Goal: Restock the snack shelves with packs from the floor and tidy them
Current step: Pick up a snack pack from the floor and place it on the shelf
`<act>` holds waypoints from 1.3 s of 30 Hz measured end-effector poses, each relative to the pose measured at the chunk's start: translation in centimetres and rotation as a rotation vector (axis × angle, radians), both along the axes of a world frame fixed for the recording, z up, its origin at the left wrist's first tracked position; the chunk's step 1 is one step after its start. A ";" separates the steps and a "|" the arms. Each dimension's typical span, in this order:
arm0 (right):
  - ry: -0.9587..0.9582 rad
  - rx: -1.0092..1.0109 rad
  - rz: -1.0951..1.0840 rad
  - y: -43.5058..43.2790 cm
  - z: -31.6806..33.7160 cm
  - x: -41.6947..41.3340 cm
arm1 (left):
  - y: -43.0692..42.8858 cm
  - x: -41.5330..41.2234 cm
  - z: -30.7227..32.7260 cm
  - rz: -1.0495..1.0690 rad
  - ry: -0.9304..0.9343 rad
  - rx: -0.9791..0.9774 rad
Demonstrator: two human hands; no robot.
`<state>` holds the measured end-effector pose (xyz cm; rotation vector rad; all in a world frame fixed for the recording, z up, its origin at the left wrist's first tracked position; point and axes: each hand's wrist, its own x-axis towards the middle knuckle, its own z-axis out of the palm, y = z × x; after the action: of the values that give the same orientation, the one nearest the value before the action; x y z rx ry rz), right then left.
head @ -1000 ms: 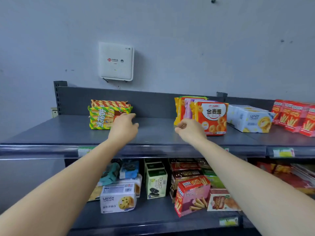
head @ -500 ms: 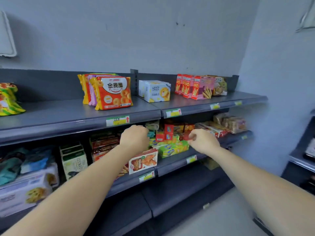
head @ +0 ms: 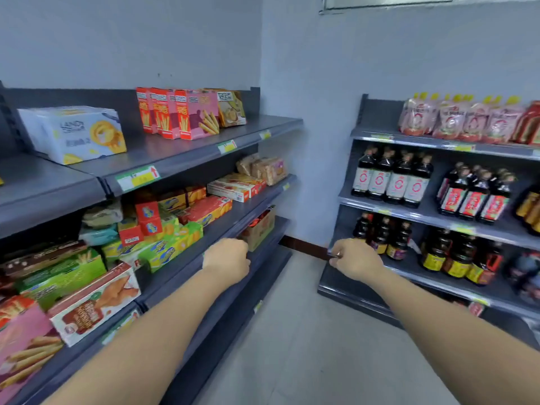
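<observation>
Curled and empty, left hand [head: 226, 260] and right hand [head: 355, 258] carry no pack, so I'd guess it's fetch time: look down, grab one off the floor [head: 306, 331].

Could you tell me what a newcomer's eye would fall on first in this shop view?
First, the two bare arms stretched forward at centre, left hand and right hand with fingers curled. Next, the red and pink biscuit boxes standing on the left rack's top shelf, and the dark bottles lined up on the right rack's second shelf.
</observation>
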<state>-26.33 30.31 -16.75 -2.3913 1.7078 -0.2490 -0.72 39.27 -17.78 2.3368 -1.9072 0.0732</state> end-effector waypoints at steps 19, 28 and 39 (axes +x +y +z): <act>-0.050 0.123 -0.703 0.5 -5.0 -32.4 | -17.2 -32.2 -5.9 -0.653 0.032 0.128; -0.059 0.157 -0.887 -1.0 -7.0 -48.6 | -21.9 -49.7 -7.6 -0.804 0.041 0.170; -0.093 0.272 -1.035 -7.4 -12.1 -64.7 | -31.1 -68.6 -12.1 -0.927 0.044 0.282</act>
<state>-91.07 22.94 -28.85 -1.1161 2.5547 -0.2285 -69.35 8.18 -29.83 1.3151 -2.8888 -0.3458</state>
